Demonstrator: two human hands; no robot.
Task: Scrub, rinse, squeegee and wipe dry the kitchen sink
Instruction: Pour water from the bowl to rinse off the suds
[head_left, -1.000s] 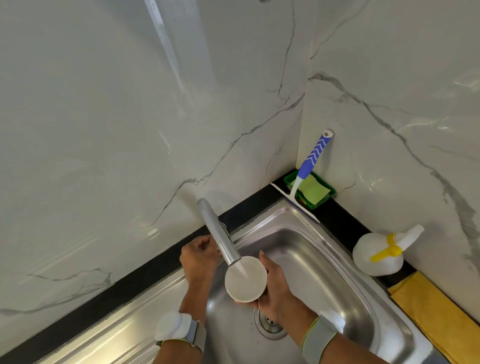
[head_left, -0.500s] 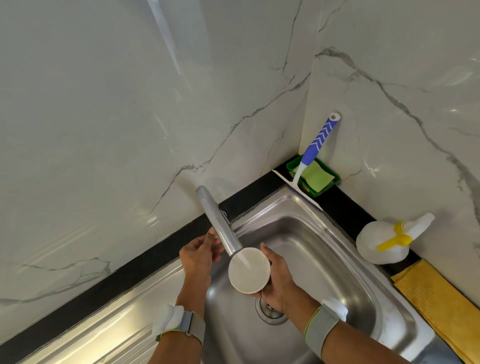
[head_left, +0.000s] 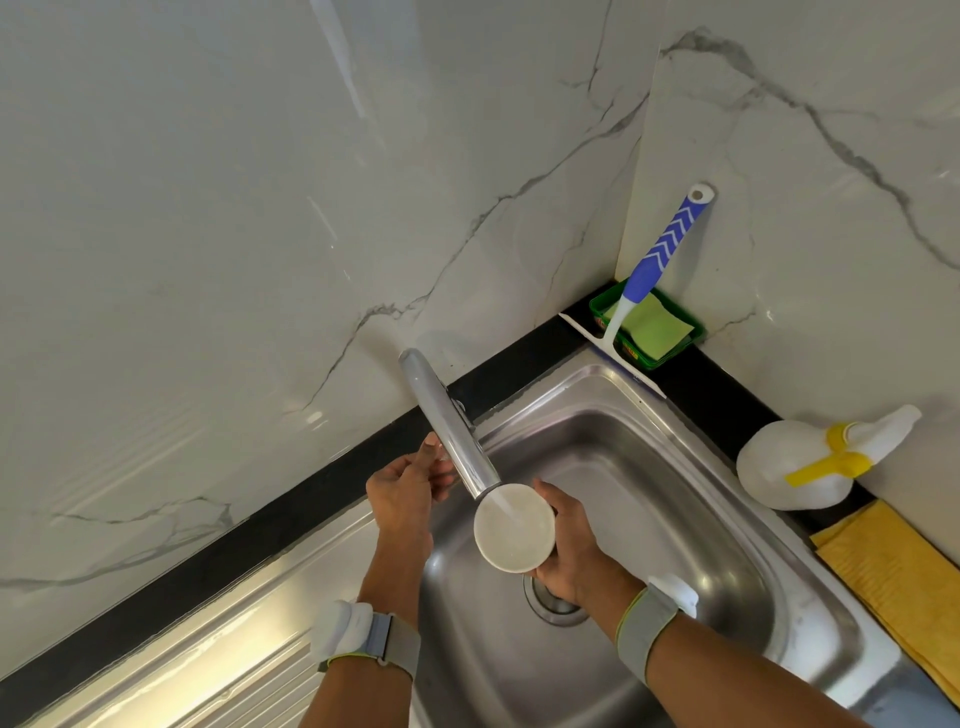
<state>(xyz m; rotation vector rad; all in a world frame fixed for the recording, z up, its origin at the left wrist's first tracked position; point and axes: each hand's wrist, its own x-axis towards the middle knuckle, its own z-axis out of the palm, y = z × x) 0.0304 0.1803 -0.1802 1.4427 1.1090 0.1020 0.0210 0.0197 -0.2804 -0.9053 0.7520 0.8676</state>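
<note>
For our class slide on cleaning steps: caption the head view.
Right hand holds a cup under the running faucet; left hand at its base.

Bright, sharp, wall glare, wide-angle edge bending

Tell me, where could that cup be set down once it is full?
Free: the ridged drainboard left of the sink, and the black ledge left of the faucet. Crowded: the right side, with squeegee, green tray, spray bottle, yellow cloth.

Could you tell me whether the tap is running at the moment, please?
Running: a stream of water falls from the tap spout into the cup held by the right hand.
</note>
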